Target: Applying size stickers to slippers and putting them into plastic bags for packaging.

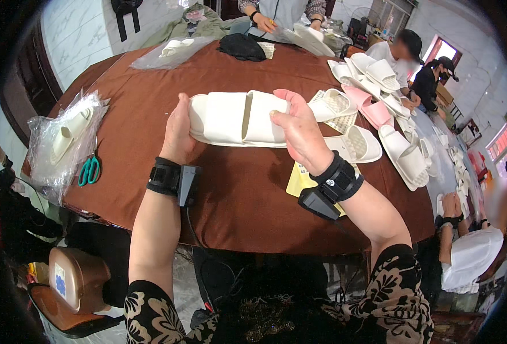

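Observation:
Held level over the table is a pair of white slippers, apparently fitted together lengthwise, with two broad straps side by side and a dark gap between them. My left hand cups their left end, its thumb upright and its other fingers partly hidden. Around the right end my right hand is closed, thumb on top of the white strap. Yellow printed sheets lie beneath my right wrist. Just beyond that hand, more white slippers rest with bumpy insoles showing.
A brown cloth covers the round table. At left are a bagged white slipper and teal-handled scissors. Pink slippers lie in the white pile at right. A black cloth sits at the back. Other people work around the table.

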Available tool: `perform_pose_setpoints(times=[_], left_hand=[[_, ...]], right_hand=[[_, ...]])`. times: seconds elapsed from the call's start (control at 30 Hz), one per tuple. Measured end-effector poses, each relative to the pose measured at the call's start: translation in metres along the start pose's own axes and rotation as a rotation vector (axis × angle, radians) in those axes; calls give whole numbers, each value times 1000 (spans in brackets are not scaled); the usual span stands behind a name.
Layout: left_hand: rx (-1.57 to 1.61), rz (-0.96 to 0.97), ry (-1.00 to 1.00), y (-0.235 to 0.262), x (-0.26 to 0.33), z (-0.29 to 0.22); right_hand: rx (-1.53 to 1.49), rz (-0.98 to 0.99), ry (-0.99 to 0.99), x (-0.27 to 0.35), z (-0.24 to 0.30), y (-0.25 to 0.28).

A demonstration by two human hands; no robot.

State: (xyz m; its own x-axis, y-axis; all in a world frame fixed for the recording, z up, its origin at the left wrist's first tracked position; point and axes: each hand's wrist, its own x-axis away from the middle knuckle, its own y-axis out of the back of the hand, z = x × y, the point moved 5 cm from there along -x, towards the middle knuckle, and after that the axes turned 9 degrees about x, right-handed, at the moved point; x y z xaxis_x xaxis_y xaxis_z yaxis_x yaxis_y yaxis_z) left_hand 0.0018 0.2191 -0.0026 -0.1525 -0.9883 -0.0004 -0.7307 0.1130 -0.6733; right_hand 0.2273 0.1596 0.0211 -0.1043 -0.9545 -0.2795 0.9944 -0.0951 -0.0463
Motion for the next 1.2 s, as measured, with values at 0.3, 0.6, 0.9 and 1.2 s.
perform_pose_setpoints(times=[0.3, 0.6, 0.9, 1.2], left_hand=[[-179, 163, -47, -10, 4, 6], [-133, 185, -10, -1, -4, 3], [-191, 294, 54, -17, 3, 20], [-365, 162, 144, -11, 12, 17]], right_hand=[[50, 39, 45, 7, 0, 20], [842, -161, 620, 15, 41, 70], [-108, 267, -163, 39, 7, 66], [-61, 27, -218, 53, 9, 147]])
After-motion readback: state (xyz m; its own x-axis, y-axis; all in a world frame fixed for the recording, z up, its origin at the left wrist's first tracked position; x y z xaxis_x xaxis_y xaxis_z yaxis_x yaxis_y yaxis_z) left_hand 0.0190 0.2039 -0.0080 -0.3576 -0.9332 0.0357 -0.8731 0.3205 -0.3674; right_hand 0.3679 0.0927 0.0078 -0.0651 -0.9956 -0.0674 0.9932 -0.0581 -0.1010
